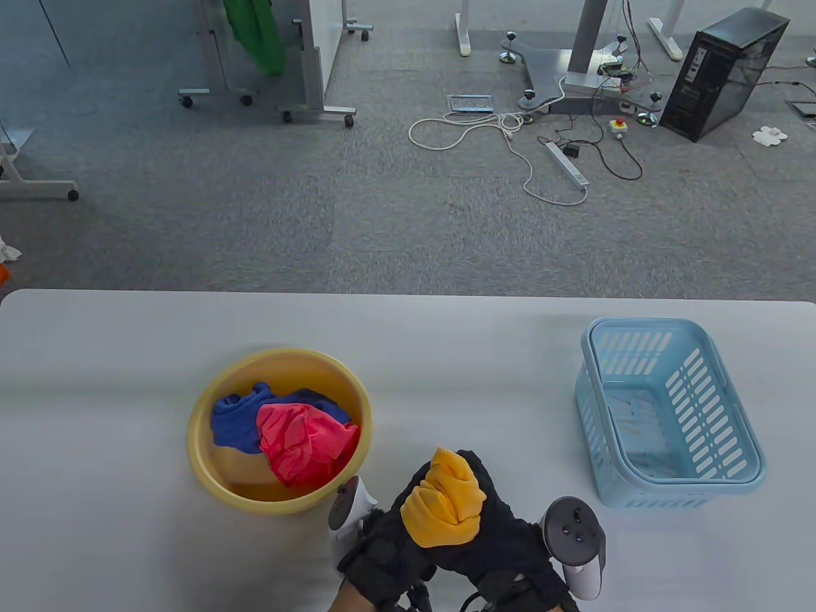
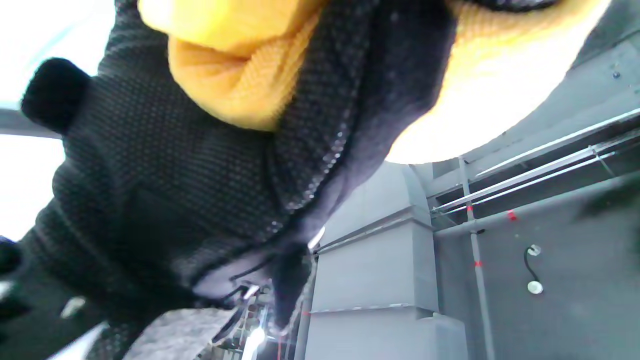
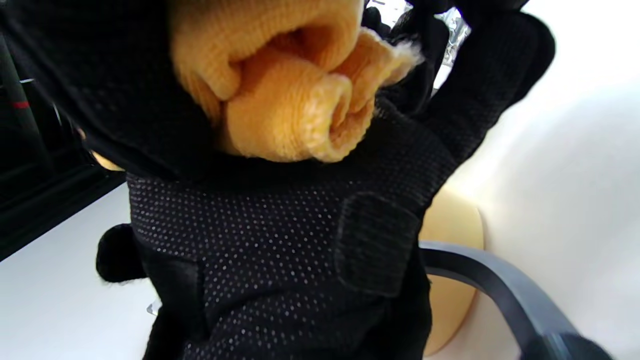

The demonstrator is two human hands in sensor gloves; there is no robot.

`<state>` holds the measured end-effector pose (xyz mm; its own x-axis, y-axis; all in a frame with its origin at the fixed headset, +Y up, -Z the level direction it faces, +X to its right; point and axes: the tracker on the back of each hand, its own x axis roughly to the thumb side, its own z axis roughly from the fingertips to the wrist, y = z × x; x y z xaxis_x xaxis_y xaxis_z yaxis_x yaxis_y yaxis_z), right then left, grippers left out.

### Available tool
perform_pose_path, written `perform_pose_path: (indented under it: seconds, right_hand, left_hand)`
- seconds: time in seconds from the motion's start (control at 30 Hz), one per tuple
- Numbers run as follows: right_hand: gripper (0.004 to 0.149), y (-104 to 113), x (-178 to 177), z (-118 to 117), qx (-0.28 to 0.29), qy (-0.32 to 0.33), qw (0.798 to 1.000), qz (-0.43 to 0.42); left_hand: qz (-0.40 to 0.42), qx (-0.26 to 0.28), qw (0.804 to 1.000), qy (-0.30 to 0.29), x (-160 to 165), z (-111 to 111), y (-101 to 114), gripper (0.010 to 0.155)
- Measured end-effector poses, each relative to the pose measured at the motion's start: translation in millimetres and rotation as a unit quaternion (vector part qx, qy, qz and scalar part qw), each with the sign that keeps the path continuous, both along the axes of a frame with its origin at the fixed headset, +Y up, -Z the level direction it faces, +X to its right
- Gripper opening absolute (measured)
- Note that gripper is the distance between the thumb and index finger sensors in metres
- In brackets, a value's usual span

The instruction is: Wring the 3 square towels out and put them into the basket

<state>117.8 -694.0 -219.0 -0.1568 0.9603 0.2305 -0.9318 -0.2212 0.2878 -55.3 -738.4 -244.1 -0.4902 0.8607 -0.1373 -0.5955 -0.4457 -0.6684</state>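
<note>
Yellow towel (image 1: 444, 508) is bunched into a short thick wad, long axis running roughly from near-left up to far-right in the table view, far end poking past the gloves twd the far desk edge. It's held above the near edge of the desk (image 1: 127, 357), btwn the yellow basin (image 1: 207, 408) and the blue basket (image 1: 739, 440), touching neither. Looks like knit/terry cloth, mustard-yellow, folded into tight rolls w/ curled ends showing in the right wrist view.

Left hand (image 1: 389, 542) grip: fingers curled round the near/left part of the towel. Right hand (image 1: 503, 535) grip: fingers wrapped round the far/right part, clamped on it. Both hands sit close together, gloves touching.

Basin holds a blue towel (image 1: 233, 424) and a red towel (image 1: 299, 440), both crumpled, red lying partly over the blue. Basket stands well right of the hands, upright; nothing seen inside it but the slotted floor.
</note>
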Motion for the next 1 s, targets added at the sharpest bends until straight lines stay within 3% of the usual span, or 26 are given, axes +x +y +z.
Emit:
perform_pose_path:
  seconds: [0.13,0.23,0.3,0.7,0.83,0.93,1.0]
  right_hand:
    - [0.082,0,1,2,0.018,-0.050,0.998,-0.013]
    - [0.080,2,5,1,0.016,-0.044,0.998,-0.034]
    - [0.080,3,9,1,0.008,-0.048,0.998,-0.030]
    - [0.084,9,31,-3,-0.004,-0.065,0.998,-0.011]
    - [0.085,11,33,-2,-0.010,-0.072,0.997,-0.008]
    - [0.085,15,42,-2,0.003,-0.096,0.995,0.008]
    - [0.085,15,56,-3,-0.012,-0.132,0.991,-0.034]
  left_hand:
    - [-0.035,0.032,0.997,0.057,-3,-1,0,0.067]
    - [-0.085,0.056,0.987,0.126,-9,0,5,0.069]
    - [-0.110,0.070,0.981,0.141,-10,1,10,0.069]
    - [-0.181,0.077,0.970,0.141,-10,2,15,0.072]
    - [-0.188,0.052,0.973,0.126,-12,0,14,0.077]
    - [-0.255,0.090,0.949,0.161,-20,-2,20,0.076]
    - [-0.265,0.091,0.947,0.160,-28,-3,21,0.073]
